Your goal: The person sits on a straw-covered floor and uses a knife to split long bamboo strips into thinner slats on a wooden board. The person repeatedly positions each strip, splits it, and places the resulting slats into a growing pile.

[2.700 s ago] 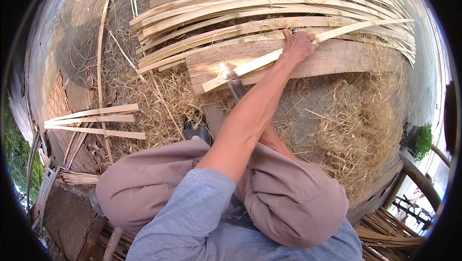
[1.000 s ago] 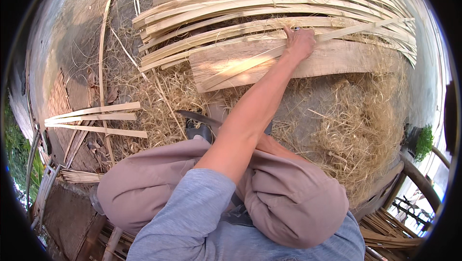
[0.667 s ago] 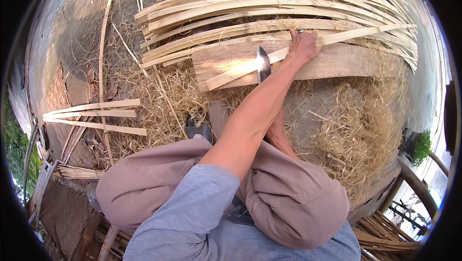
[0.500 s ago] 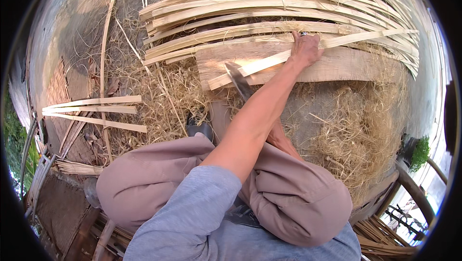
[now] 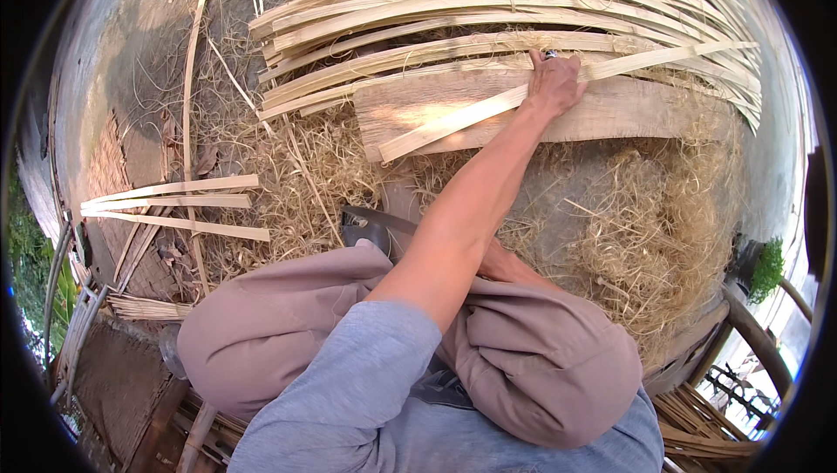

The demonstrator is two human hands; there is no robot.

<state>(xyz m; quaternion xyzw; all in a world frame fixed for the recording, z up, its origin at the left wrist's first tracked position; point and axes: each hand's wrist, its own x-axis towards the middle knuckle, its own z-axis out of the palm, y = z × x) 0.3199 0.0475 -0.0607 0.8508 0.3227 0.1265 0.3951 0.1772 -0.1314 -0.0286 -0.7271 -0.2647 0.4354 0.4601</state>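
My left arm reaches across to the far side, where my left hand (image 5: 554,82) is closed on a long pale bamboo strip (image 5: 471,115). The strip slants over a wooden board (image 5: 610,115), its near end at the board's left edge. Below my left forearm, my right hand (image 5: 499,262) is mostly hidden, only the wrist side showing. A knife (image 5: 384,217) runs out from behind that forearm, its dark blade pointing left beside my foot; its handle is out of sight, in line with my right hand.
Bundled bamboo strips (image 5: 418,11) lie beyond the board. Three short strips (image 5: 192,201) fan out at the left. Curly shavings (image 5: 649,238) cover the ground to the right and left of my folded legs (image 5: 540,360). A green plant (image 5: 765,264) stands at the far right.
The knife has come off the strip and dropped back toward my legs, its blade now pointing left. My left hand and the strip have hardly moved.
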